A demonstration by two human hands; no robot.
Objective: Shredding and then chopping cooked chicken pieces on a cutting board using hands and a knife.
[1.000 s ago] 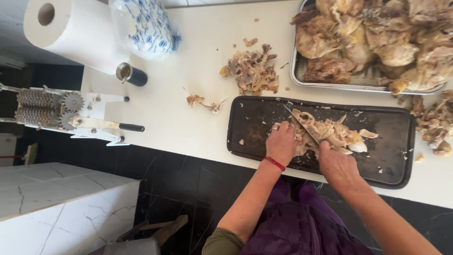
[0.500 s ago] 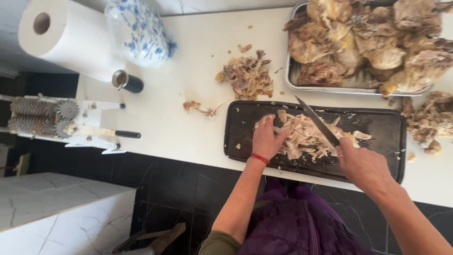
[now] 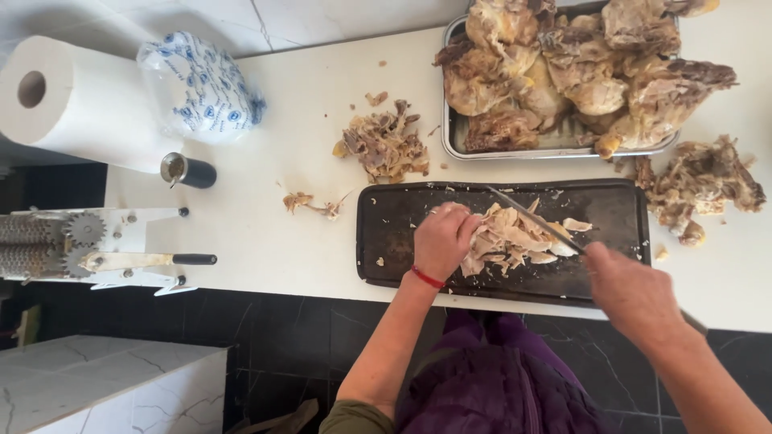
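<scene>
Down on the white, smooth countertop (image 3: pixel 265 233) sits a dark rectangular cutting board (image 3: pixel 402 241) with rounded corners, its surface scuffed and flecked with pale crumbs. In the middle of it lies a heap of shredded cooked meat (image 3: pixel 515 237), pale, fibrous, torn into ragged strips. The left hand (image 3: pixel 442 239), a red band (image 3: pixel 428 278) round its wrist, curls over the left edge of that heap, fingers bent down and pressing into the shreds, bunched rather than spread. The right hand (image 3: pixel 631 293) is wrapped tight round the handle of a knife (image 3: pixel 535 219); the handle itself is hidden in the fist, while the long slim metal blade runs up and left across the top of the heap, its tip over the board's far edge. The two hands are apart, the meat between them.

Beyond the board, a shiny metal tray (image 3: pixel 555 145) is piled high with browned, wrinkled cooked poultry pieces (image 3: pixel 579 72). Left of the tray there's a loose pile of bones and skin scraps (image 3: pixel 384 145), with a smaller scrap (image 3: pixel 310 202) nearby on the counter; another rough mound of scraps (image 3: pixel 700 189) lies off the board's right end. Far left, a fat white paper roll (image 3: pixel 72 100), a blue-patterned plastic bag (image 3: pixel 201 84), a small dark cylinder with a metal top (image 3: pixel 189 170), and a white machine with toothed rollers and gears (image 3: pixel 72 245).
</scene>
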